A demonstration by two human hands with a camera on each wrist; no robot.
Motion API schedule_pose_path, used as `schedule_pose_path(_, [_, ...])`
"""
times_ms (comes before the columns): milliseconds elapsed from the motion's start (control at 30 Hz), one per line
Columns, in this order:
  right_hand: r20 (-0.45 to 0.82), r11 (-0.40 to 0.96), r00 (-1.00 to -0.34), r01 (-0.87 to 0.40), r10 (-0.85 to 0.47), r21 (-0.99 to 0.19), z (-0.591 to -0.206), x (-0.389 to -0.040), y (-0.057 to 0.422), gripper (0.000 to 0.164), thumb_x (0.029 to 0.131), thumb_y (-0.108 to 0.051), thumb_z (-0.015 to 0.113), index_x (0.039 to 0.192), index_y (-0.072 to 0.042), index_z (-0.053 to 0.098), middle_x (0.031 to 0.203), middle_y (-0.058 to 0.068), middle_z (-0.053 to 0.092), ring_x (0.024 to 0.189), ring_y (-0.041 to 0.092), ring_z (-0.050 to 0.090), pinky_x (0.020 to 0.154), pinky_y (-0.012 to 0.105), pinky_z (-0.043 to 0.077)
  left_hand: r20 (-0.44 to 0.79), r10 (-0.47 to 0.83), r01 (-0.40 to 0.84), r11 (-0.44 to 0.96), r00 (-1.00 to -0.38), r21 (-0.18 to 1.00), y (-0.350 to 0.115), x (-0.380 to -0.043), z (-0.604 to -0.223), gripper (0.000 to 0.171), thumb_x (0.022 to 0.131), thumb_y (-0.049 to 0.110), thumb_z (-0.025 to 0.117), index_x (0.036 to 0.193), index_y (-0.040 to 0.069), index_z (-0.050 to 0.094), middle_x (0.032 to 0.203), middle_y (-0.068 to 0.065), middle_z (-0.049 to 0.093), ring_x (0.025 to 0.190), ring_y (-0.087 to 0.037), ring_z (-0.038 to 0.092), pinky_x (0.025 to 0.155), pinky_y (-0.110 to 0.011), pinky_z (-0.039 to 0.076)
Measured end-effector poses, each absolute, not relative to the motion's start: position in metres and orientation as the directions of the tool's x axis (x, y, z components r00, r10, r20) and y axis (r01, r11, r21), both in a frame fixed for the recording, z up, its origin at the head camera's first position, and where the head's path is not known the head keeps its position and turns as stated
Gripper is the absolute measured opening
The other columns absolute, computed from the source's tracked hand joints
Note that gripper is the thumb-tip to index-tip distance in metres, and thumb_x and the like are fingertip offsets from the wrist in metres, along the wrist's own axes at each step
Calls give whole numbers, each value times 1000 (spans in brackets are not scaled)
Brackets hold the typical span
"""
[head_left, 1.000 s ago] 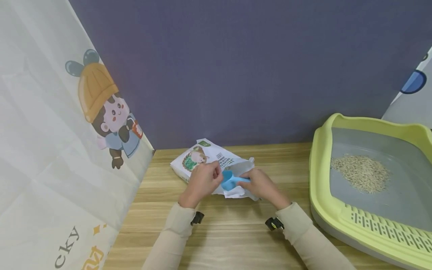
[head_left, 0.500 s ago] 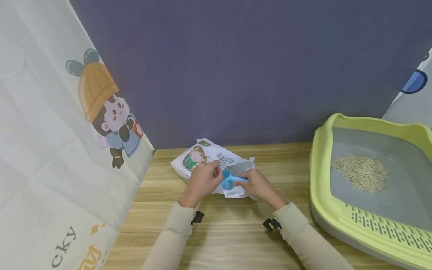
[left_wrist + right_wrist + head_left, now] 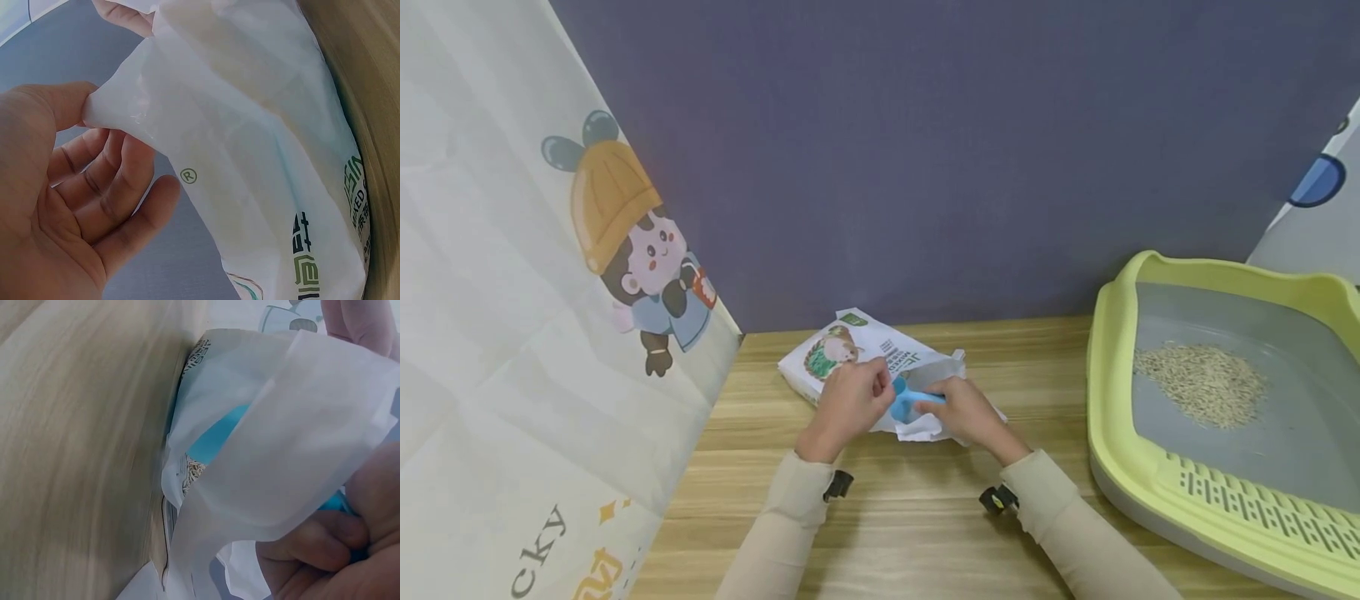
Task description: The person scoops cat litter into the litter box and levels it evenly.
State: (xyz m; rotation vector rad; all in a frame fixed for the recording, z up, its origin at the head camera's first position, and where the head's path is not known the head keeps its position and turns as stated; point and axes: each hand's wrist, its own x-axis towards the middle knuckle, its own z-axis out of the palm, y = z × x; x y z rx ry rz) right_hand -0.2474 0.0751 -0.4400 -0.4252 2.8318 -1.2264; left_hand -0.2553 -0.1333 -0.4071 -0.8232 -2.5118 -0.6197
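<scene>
A white printed bag (image 3: pixel 883 337) of litter lies on its side on the wooden table, its mouth towards the right. My left hand (image 3: pixel 850 404) pinches the edge of that mouth between thumb and fingertip and keeps it raised; the left wrist view shows the lifted film (image 3: pixel 140 94). With curled fingers my right hand (image 3: pixel 970 408) grips the handle of a blue scoop (image 3: pixel 904 404). The scoop's bowl (image 3: pixel 219 434) is inside the bag, partly covered by the white film. Tan pellets (image 3: pixel 192 474) show beside the bowl in the right wrist view.
To the right stands a litter box (image 3: pixel 1108 400) with a yellow-green rim and grey base. A pile of tan pellets (image 3: pixel 1206 383) lies in it. A dark blue panel (image 3: pixel 925 167) rises behind the table (image 3: pixel 910 533), and a printed white sheet (image 3: pixel 490 292) hangs at left.
My right hand has moved slightly left, carrying the scoop further into the bag. The left hand stays in place on the bag's edge.
</scene>
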Motion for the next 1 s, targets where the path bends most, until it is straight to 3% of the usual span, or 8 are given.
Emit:
schedule_pose_path(167, [86,647,-958,-249,-273,-720,-442,-250,75,22,95,-26,71,76,-14,70,57,-6,37,55,10,32,55,24,31,511,442,629,725,-737,281,-134,-255,-406,16,87,9,68,75,17,61,57,9,53,49,-2,42,50,-20,38])
schedule_pose_path(300, [86,643,-958,-248,-272,-724,-442,-251,76,23,95,-26,71,75,-14,69,58,-6,39,56,10,34,56,25,32,512,443,632,721,-736,285,-134,-254,-406,16,87,9,68,75,17,61,56,9,52,48,-2,42,50,-20,37])
schedule_pose_path(500, [65,626,-963,-221,-262,-748,-445,-252,76,17,96,-25,70,87,-12,75,64,-4,51,60,11,41,60,25,37,514,445,634,720,-734,282,-133,-253,-405,16,86,8,68,75,16,60,56,9,52,48,-2,41,49,-20,37])
schedule_pose_path(700, [27,612,-968,-179,-248,-770,-445,-251,74,17,97,-25,68,98,-9,75,83,1,65,73,14,52,67,28,42,508,445,630,724,-738,281,-133,-253,-405,16,86,8,68,75,16,60,56,9,52,48,-2,41,49,-20,36])
schedule_pose_path(1000, [24,558,-947,-209,-320,-803,-451,-249,75,20,101,-24,63,98,-5,68,84,3,63,74,14,53,66,26,44,522,439,632,724,-731,277,-134,-253,-405,16,85,8,68,74,17,60,57,9,52,50,-3,42,50,-20,36])
